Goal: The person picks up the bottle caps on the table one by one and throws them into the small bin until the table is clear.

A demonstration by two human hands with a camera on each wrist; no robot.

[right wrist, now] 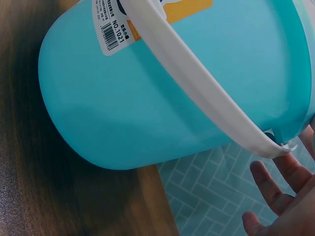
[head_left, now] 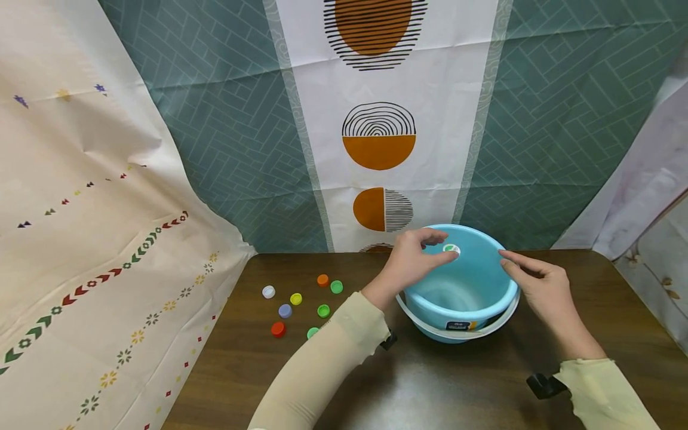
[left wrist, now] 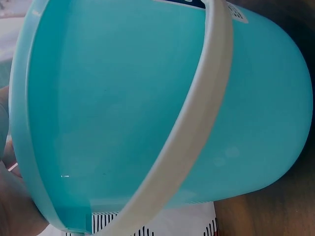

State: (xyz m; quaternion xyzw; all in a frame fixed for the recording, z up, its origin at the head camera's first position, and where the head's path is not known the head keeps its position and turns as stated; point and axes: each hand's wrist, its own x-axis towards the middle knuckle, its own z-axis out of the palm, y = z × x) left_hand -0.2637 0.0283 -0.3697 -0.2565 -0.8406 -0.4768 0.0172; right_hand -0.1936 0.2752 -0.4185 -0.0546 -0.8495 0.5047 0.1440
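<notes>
A light blue plastic bucket (head_left: 459,295) stands upright on the table, its pale handle (head_left: 470,334) hanging down around the front. The handle also crosses the bucket wall in both wrist views. My left hand (head_left: 411,260) is above the bucket's left rim, thumb and fingers apart, holding nothing. At the right rim, the thumb and forefinger of my right hand (head_left: 545,289) come together and pinch the edge. In the right wrist view, a finger of this hand touches the handle's hinge (right wrist: 270,140), while the others spread loosely.
Several coloured bottle caps lie left of the bucket, among them a red cap (head_left: 278,329), a white cap (head_left: 268,291) and an orange cap (head_left: 322,280). A patterned cloth (head_left: 376,89) hangs behind the dark wooden table (head_left: 430,388).
</notes>
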